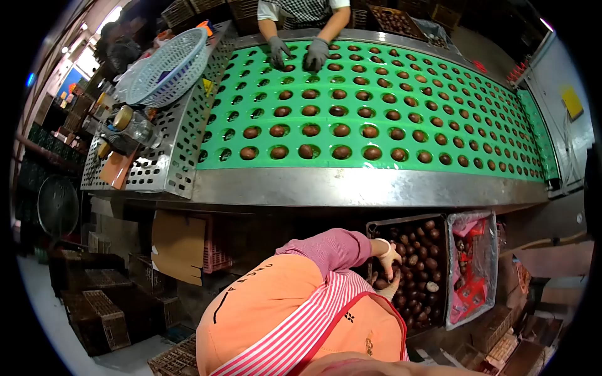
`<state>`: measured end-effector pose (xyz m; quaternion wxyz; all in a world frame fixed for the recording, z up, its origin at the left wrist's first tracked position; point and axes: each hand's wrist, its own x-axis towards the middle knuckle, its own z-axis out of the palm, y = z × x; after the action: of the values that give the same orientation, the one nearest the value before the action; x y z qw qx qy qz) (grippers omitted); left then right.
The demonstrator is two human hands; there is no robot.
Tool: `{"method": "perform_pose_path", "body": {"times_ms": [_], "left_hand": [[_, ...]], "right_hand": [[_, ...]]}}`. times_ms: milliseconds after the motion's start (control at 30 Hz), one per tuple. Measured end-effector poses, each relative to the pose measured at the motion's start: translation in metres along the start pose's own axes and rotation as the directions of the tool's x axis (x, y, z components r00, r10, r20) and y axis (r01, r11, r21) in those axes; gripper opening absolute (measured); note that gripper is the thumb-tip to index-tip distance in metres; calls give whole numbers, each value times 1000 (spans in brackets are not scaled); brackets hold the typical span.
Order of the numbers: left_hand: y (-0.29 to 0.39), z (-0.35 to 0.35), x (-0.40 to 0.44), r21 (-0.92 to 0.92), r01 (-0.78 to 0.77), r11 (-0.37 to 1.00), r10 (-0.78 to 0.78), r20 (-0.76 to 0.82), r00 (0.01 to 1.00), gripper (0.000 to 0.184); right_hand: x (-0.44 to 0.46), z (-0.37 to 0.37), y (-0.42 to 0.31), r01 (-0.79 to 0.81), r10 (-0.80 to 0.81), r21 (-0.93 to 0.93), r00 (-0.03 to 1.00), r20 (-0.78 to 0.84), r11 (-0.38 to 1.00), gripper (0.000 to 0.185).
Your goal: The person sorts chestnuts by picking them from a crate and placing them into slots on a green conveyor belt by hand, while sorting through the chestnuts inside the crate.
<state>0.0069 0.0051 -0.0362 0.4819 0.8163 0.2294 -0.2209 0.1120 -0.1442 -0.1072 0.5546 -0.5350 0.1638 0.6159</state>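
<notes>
Striped apron (316, 318) — both hands (389, 255) (389, 289) reach into a crate (447, 269), fingers part-curled over dark fruit (423, 252) — grip unclear

Glossy round pieces (422, 252), smooth metal counter (370, 187)

This looks like a packing or sorting workshop, more industrial than domestic. A long steel worktop (370, 188) carries a green pocketed sheet (266, 164), with round brown pieces (342, 152) set in regular rows right up to its far right corner. Past the far edge stands a co-worker in grey gloves (318, 55) and a checked apron (304, 9). A perforated steel stand (179, 168) adjoins the left end, with a blue plastic basket (149, 89) on it. Below the near edge sit a crate (407, 220) heaped with more of the same pieces and a plastic-lined box (493, 269); stacked crates (106, 310) fill the floor at the lower left.
</notes>
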Motion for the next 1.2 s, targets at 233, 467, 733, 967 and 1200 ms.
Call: {"method": "perform_pose_path", "body": {"times_ms": [233, 467, 733, 967, 1200], "left_hand": [[13, -11, -21, -17, 6, 1000, -7, -40, 999, 101], [14, -14, -20, -27, -19, 999, 14, -174, 985, 85], [44, -42, -74, -135, -173, 976, 129, -288, 949, 77], [13, -80, -130, -23, -328, 945, 256, -571, 780, 69], [-86, -98, -261, -143, -211, 967, -5, -838, 546, 71]], "right_hand": [[0, 15, -5, -9, 9, 24, 1000, -3, 1000, 52], [-17, 23, -13, 38, -36, 51, 999, -25, 998, 50], [-69, 44, -43, 145, -143, -47, 989, 33, 988, 57], [-114, 151, -38, 372, -329, -140, 909, 255, 918, 63], [-79, 287, 12, 38, 169, -305, 765, 622, 951, 65]]}}
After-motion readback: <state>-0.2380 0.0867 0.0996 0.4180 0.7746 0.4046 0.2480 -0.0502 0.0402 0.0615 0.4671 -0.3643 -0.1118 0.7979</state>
